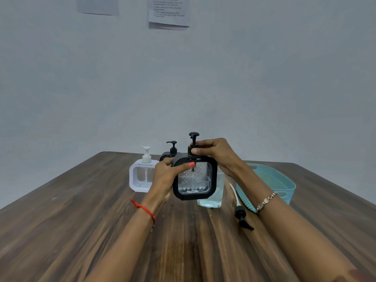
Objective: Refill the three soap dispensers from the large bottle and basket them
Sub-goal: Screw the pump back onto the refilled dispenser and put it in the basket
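Black-framed soap dispenser (194,180) is held upright above the middle of the table (81,231): your left hand (165,176) grips its left side, your right hand (213,154) pinches the pump collar (190,151) on top. The pump's axis points straight up into your right fingers (205,143), so any twist is theirs. The large bottle (211,198) stands just behind; the teal basket (284,180) lies to the right.

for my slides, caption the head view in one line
Left hand steadies a black dispenser while the right hand grips its pump collar, teal basket nearby.
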A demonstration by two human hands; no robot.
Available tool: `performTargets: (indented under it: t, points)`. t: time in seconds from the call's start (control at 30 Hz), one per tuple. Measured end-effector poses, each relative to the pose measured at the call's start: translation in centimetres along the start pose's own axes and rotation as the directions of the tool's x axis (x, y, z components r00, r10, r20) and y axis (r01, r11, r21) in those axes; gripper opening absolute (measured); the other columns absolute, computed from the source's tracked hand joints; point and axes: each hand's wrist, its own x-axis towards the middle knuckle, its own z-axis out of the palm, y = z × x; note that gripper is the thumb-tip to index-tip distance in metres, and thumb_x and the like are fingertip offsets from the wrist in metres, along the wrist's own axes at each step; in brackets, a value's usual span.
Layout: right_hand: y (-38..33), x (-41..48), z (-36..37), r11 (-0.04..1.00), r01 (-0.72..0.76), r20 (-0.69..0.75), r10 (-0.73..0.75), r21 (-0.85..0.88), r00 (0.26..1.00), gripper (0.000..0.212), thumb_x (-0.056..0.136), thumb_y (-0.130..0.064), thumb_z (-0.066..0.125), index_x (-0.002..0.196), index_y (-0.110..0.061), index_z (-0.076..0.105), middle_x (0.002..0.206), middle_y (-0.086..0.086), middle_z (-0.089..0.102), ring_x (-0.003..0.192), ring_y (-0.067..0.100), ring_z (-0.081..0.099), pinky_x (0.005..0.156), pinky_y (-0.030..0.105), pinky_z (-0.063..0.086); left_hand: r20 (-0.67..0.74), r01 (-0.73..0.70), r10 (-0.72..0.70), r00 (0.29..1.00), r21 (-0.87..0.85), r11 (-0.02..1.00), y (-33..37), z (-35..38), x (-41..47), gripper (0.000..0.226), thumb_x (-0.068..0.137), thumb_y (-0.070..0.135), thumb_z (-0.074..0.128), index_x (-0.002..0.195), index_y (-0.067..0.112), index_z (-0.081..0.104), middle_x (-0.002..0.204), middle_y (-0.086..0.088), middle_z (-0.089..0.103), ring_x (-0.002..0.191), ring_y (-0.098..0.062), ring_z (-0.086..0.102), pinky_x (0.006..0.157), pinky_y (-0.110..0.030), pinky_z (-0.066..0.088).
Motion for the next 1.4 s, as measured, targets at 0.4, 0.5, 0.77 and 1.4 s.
performTargets:
  t: [0.4, 0.5, 0.77, 1.4]
  points:
    - [0.7, -0.9, 2.2, 0.976, 0.029, -0.381, -0.111, -0.215, 0.918, 0.026, 0.058, -0.014, 0.087, 0.076, -0.01, 0.069, 0.065, -0.003, 0.065, 0.058, 0.008, 0.064, 0.054, 0.012, 0.049, -0.092, -0.039, 0.046, 0.995, 0.082, 0.996, -0.5, 1.2, -0.6, 0.026, 0.063, -0.001, 0.081, 0.082, 0.01, 0.067, 0.079, -0.008, 0.071, 0.061, -0.013, 0.069, 0.054, -0.021, 0.054]
    - [1.2, -1.0, 2.2, 0.971, 0.018, -0.376, -0.11, -0.239, 0.92, 0.028, 0.059, -0.017, 0.086, 0.079, -0.01, 0.068, 0.066, -0.004, 0.064, 0.059, 0.004, 0.061, 0.054, 0.011, 0.047, -0.094, -0.029, 0.037, 0.995, 0.087, 0.996, -0.7, 1.2, -0.7, 0.027, 0.062, -0.002, 0.08, 0.081, 0.011, 0.067, 0.077, -0.006, 0.071, 0.058, -0.011, 0.069, 0.052, -0.02, 0.053]
    - [1.2, -2.2, -2.4, 0.982, -0.051, -0.094, 0.034, -0.182, 0.995, 0.039, 0.07, -0.017, 0.079, 0.107, -0.012, 0.067, 0.105, 0.006, 0.067, 0.094, 0.017, 0.064, 0.082, 0.028, 0.053, -0.066, -0.041, 0.048, 0.997, 0.107, 0.993, -0.2, 2.2, -0.8, 0.025, 0.063, 0.002, 0.081, 0.079, 0.011, 0.066, 0.078, -0.007, 0.071, 0.064, -0.017, 0.069, 0.062, -0.029, 0.058]
    - [-0.1, -5.6, -19.8, 0.954, -0.15, -0.316, 0.062, -0.261, 0.947, 0.059, 0.073, 0.01, 0.069, 0.127, -0.011, 0.055, 0.117, 0.017, 0.064, 0.096, 0.027, 0.064, 0.087, 0.039, 0.055, 0.241, -0.213, 0.161, 0.957, 0.206, 0.955, -3.4, 18.9, 2.4, 0.034, 0.079, 0.009, 0.071, 0.111, 0.009, 0.06, 0.102, -0.004, 0.067, 0.097, -0.02, 0.063, 0.087, -0.033, 0.052]
